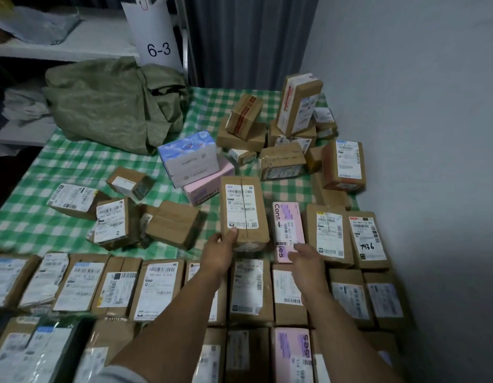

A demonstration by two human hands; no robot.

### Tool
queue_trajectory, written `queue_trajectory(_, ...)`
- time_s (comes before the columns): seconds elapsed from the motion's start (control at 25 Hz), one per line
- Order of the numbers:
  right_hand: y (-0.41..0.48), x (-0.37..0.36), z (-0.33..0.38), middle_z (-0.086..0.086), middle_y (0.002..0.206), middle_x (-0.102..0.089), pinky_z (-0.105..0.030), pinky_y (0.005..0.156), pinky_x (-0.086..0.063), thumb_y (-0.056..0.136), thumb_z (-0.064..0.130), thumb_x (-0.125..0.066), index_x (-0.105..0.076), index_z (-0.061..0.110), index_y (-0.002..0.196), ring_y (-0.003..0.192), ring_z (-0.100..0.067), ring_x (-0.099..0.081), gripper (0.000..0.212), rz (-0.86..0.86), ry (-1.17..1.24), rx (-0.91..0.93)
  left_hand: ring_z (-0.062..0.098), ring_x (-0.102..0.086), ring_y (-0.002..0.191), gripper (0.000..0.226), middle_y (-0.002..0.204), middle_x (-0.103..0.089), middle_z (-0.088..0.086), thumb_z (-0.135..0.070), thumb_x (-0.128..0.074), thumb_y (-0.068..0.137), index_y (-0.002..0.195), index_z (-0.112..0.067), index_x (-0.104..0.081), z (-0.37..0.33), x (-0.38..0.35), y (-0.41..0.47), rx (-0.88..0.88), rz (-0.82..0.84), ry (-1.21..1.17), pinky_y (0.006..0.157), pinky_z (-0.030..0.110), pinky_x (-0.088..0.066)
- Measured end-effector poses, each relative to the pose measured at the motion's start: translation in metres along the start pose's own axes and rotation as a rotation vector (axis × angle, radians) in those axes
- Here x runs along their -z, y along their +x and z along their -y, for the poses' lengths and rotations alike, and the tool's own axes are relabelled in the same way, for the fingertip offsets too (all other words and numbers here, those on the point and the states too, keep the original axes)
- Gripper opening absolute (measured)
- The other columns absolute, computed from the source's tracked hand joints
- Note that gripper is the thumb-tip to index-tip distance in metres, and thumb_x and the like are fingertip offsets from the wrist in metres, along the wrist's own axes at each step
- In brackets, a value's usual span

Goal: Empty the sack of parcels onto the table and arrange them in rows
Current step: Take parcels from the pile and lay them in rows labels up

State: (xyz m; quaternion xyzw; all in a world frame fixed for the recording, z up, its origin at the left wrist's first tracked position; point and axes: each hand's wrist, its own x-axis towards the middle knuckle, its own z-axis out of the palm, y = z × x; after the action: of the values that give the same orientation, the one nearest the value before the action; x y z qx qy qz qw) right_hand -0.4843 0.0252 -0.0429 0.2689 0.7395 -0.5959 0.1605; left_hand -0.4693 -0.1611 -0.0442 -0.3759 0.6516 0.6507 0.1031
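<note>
Nearest, under both forearms: two packed rows of parcels (pixel 162 288), labels up, edge to edge on the tabletop (pixel 74 161) with its green checked cloth. Left hand (pixel 220 250) gripping the near end of a brown parcel (pixel 244 211), thumb on top by the label, other fingers curled underneath. Right hand (pixel 306 258) just to its right, fingers loose and slightly apart, fingertips touching the near end of a pink parcel (pixel 288 230), pinching nothing. Pink parcel lying flat, just beside the brown parcel. Right of the right hand: two labelled parcels (pixel 329 233) in line with the pink one, the outer with handwritten digits. Left of the left hand: loose cluster of small parcels (pixel 115 217), tilted, overlapping, unsorted. Just beyond the left hand: blue-and-white box (pixel 188 158) stacked on a pink box (pixel 212 186). Beyond the right hand: heap of brown parcels (pixel 281 134), some on end, some leaning on each other. Far beyond the left hand, back left of the tabletop: green woven sack (pixel 112 103), slumped and crumpled, inside hidden. Behind the sack: white bag marked 6-3 (pixel 156 31) by a white shelf (pixel 60 48). Grey curtain (pixel 248 37) farthest back.
</note>
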Motion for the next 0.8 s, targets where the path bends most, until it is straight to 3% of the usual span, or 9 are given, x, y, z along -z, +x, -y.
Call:
queue_trajectory(0.16,0.03,0.003,-0.011,-0.001,0.125,-0.054,-0.024,0.075,-0.04,0.098,0.004,-0.055,-0.059,0.008,0.133,0.107,-0.019,-0.053,0.036,0.019,-0.166,0.067,0.024,-0.059,0.099,0.036,0.109,-0.063,0.002,-0.053,-0.054,0.097,0.113,-0.02,-0.055,-0.001,-0.022,0.03,0.018,-0.01,0.162,0.087,0.04,-0.047)
queue_trajectory(0.24,0.039,0.004,-0.018,-0.004,0.131,-0.056,-0.022,0.076,-0.042,0.097,0.004,-0.054,-0.06,0.009,0.134,0.108,-0.02,-0.055,0.037,0.019,-0.269,0.112,0.023,-0.061,0.095,0.038,0.104,-0.065,0.003,-0.054,-0.051,0.098,0.11,-0.019,-0.058,-0.001,-0.031,0.039,0.045,0.011,0.234,0.088,0.04,-0.048)
queue_trajectory(0.36,0.046,0.005,-0.025,-0.009,0.143,-0.051,-0.024,0.096,-0.04,0.096,0.01,-0.058,-0.057,0.009,0.14,0.123,-0.023,-0.052,0.044,0.012,-0.474,0.179,0.021,-0.063,0.092,0.041,0.105,-0.068,0.004,-0.055,-0.049,0.098,0.112,-0.02,-0.064,0.005,-0.037,0.05,0.037,0.046,0.365,0.088,0.037,-0.048)
queue_trajectory(0.52,0.045,0.006,-0.028,-0.008,0.147,-0.044,-0.027,0.106,-0.033,0.096,0.017,-0.058,-0.052,0.01,0.145,0.136,-0.025,-0.039,0.05,0.025,-0.589,0.216,0.027,-0.064,0.108,0.05,0.115,-0.071,0.003,-0.073,-0.046,0.078,0.104,-0.034,-0.064,0.014,-0.039,0.062,0.1,0.091,0.527,0.107,0.049,-0.042)
queue_trajectory(0.68,0.046,0.008,-0.028,-0.006,0.15,-0.04,-0.033,0.111,-0.033,0.096,0.019,-0.058,-0.05,0.013,0.146,0.14,-0.026,-0.031,0.052,0.029,-0.649,0.218,0.03,-0.064,0.104,0.035,0.116,-0.068,0.014,-0.036,-0.054,0.099,0.118,-0.008,-0.065,0.002,-0.043,0.059,0.116,0.154,0.587,0.092,0.036,-0.049)
queue_trajectory(0.8,0.045,0.008,-0.025,-0.007,0.149,-0.042,-0.034,0.113,-0.034,0.095,0.019,-0.059,-0.053,0.012,0.144,0.139,-0.026,-0.031,0.049,0.024,-0.662,0.234,0.036,-0.065,0.109,0.035,0.12,-0.068,0.019,-0.021,-0.055,0.093,0.121,-0.002,-0.064,0.005,-0.046,0.064,0.119,0.159,0.63,0.097,0.045,-0.053)
